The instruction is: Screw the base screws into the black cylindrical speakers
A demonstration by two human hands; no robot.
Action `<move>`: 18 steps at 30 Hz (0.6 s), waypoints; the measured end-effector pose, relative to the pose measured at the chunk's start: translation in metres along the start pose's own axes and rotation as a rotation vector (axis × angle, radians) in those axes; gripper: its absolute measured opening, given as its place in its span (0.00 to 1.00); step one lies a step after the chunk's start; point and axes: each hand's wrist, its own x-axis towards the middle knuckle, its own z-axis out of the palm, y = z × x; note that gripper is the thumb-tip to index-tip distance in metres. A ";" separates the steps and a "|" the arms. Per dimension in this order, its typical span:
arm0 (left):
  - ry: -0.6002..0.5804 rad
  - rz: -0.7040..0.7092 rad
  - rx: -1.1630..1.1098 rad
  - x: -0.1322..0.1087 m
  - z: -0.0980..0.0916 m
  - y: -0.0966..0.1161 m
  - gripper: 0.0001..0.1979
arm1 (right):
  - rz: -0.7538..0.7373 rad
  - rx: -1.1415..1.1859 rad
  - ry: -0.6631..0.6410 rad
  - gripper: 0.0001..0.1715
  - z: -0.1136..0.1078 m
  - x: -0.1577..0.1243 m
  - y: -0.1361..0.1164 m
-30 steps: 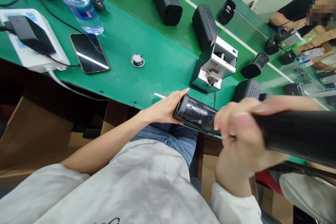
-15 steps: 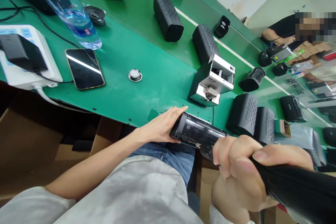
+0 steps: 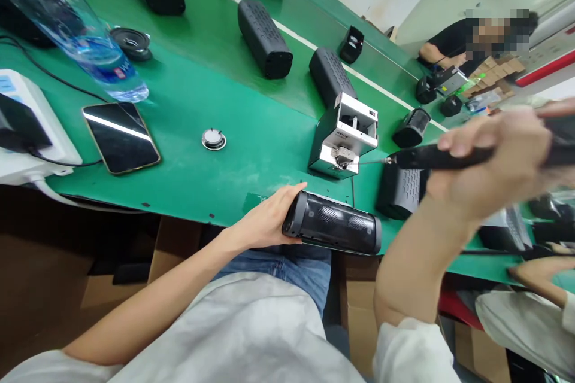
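Observation:
My left hand (image 3: pixel 265 221) grips the left end of a black cylindrical speaker (image 3: pixel 335 230) that lies along the near edge of the green table (image 3: pixel 251 131). My right hand (image 3: pixel 494 158) is closed round a black electric screwdriver (image 3: pixel 431 157), held level above the table. Its thin bit points left and touches the front of a small silver screw feeder box (image 3: pixel 341 134). The hand and the tool's rear are blurred.
A phone (image 3: pixel 120 136), a water bottle (image 3: pixel 76 36), a white power strip (image 3: pixel 27 125) and a small round metal part (image 3: pixel 214 139) lie to the left. Several black speakers (image 3: pixel 265 39) stand across the table. Another person (image 3: pixel 453 48) works at the far right; cardboard boxes sit under the table.
My right hand has lifted the screwdriver off the speaker and swung it up and away, with its bit now at the screw feeder. My left hand still holds the speaker.

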 end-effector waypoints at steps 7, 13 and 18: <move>-0.010 -0.001 0.017 0.001 -0.002 0.001 0.77 | -0.185 0.078 0.097 0.12 0.045 0.024 0.057; -0.002 0.009 -0.001 0.001 -0.004 0.001 0.74 | -0.111 0.090 0.069 0.14 0.036 0.017 0.056; 0.001 0.018 0.003 0.002 -0.005 0.001 0.72 | -0.060 0.109 0.085 0.15 0.006 0.000 0.015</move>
